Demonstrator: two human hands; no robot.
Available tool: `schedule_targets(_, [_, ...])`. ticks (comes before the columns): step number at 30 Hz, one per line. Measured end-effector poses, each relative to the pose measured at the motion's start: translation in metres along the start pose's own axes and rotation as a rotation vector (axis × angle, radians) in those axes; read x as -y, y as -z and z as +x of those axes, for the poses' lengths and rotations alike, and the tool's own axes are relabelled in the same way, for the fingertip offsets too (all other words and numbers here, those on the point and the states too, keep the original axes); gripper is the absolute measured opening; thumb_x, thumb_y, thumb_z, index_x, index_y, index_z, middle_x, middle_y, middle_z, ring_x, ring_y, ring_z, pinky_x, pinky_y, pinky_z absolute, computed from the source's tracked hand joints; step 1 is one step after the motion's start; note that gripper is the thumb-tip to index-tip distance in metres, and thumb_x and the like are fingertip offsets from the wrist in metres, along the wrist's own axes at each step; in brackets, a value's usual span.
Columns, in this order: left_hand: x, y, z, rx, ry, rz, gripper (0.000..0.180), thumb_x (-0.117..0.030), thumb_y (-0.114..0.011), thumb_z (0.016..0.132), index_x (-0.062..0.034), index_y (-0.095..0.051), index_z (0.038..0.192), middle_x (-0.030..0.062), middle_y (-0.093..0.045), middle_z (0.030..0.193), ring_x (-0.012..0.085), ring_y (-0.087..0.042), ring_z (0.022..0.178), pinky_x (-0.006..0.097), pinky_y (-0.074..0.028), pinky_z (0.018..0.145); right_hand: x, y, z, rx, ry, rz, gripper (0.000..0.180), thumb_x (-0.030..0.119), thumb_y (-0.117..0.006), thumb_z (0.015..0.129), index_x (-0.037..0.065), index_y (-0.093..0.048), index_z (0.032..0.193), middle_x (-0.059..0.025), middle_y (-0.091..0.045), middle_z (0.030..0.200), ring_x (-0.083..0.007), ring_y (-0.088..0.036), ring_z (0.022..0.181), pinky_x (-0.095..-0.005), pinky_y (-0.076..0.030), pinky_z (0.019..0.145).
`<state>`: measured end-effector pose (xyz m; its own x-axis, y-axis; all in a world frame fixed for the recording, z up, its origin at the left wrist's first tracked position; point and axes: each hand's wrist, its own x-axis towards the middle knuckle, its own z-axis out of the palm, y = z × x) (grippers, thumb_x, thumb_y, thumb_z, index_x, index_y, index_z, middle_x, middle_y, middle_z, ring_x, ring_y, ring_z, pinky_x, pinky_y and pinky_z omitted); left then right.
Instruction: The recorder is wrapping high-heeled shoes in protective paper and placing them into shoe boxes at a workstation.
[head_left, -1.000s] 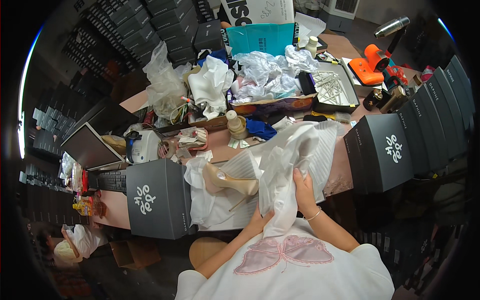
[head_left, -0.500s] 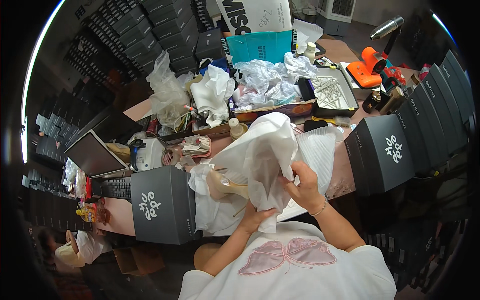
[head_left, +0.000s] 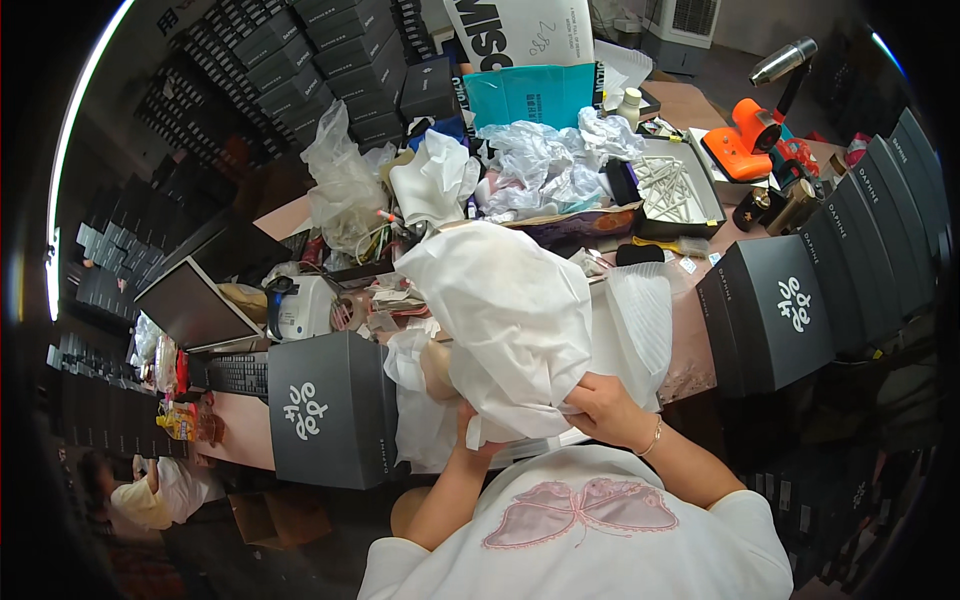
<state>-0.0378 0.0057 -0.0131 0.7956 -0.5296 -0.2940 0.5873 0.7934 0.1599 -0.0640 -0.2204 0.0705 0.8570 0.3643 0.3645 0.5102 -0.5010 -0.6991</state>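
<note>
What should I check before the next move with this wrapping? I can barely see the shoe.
1. Right hand grips the white tissue paper: ok.
2. Left hand holds the sheet's lower edge: ok, though mostly hidden.
3. Beige shoe fully covered: not ok, part shows at the left.
4. Shoe sits in the open box: cannot tell.
5. Grey shoebox stands apart from the paper: ok.

A large crumpled sheet of white tissue paper is held up, draped over the open box.
</note>
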Motion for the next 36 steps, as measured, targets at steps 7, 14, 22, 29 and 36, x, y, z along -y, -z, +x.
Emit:
schedule_targets(7, [-0.018, 0.056, -0.004, 0.066, -0.081, 0.253, 0.075, -0.031, -0.069, 0.069, -0.0026, -0.045, 0.133, 0.0184, -0.057, 0.123, 0.0353, -0.058, 0.11, 0.051, -0.05, 0.093, -0.052, -0.018, -0.042, 0.142, -0.451, 0.324, 0.025, 0.025, -0.063, 0.089, 0.0, -0.064, 0.086, -0.0186, -0.06, 0.067, -0.0352, -0.056, 0.06, -0.0369, -0.048, 0.061])
schedule_targets(14, [-0.033, 0.019, -0.019, -0.05, 0.043, 0.816, 0.074, -0.02, -0.074, 0.064, -0.0043, -0.047, 0.131, 0.0083, -0.056, 0.125, 0.0198, -0.055, 0.114, 0.034, -0.045, 0.097, -0.066, 0.013, -0.033, 0.683, -0.274, -0.144, 0.039, 0.036, -0.071, 0.08, 0.002, -0.067, 0.096, -0.0168, -0.067, 0.092, -0.0355, -0.062, 0.083, -0.0393, -0.05, 0.075])
schedule_targets(22, [-0.039, -0.022, -0.017, 0.325, 0.408, 1.181, 0.071, -0.016, -0.074, 0.073, -0.0005, -0.043, 0.136, 0.008, -0.054, 0.128, 0.0163, -0.054, 0.113, 0.03, -0.044, 0.093, -0.017, 0.099, -0.007, 0.277, -0.301, 0.722, 0.085, 0.032, -0.088, 0.06, 0.0, -0.05, 0.129, -0.0135, -0.06, 0.122, -0.0243, -0.056, 0.113, -0.0359, -0.043, 0.099])
schedule_targets(29, [-0.042, -0.018, -0.01, -0.267, -0.25, 1.061, 0.027, -0.018, -0.064, 0.084, 0.0008, -0.064, 0.104, 0.0099, -0.06, 0.114, 0.0175, -0.057, 0.105, 0.034, -0.045, 0.091, -0.049, 0.142, -0.084, -0.676, -0.606, 0.728, 0.058, 0.043, -0.065, 0.08, -0.004, -0.053, 0.113, -0.013, -0.063, 0.105, -0.018, -0.061, 0.096, -0.0298, -0.047, 0.087])
schedule_targets(36, [0.082, -0.04, 0.088, 0.761, -0.54, 2.466, 0.034, -0.03, -0.073, 0.071, -0.005, -0.067, 0.093, 0.0075, -0.059, 0.115, 0.0287, -0.045, 0.121, 0.06, -0.023, 0.107, -0.036, 0.11, -0.063, -0.959, -0.437, 0.15, 0.038, 0.019, -0.063, 0.083, -0.001, -0.049, 0.113, -0.0113, -0.058, 0.113, -0.0165, -0.054, 0.104, -0.0311, -0.043, 0.093])
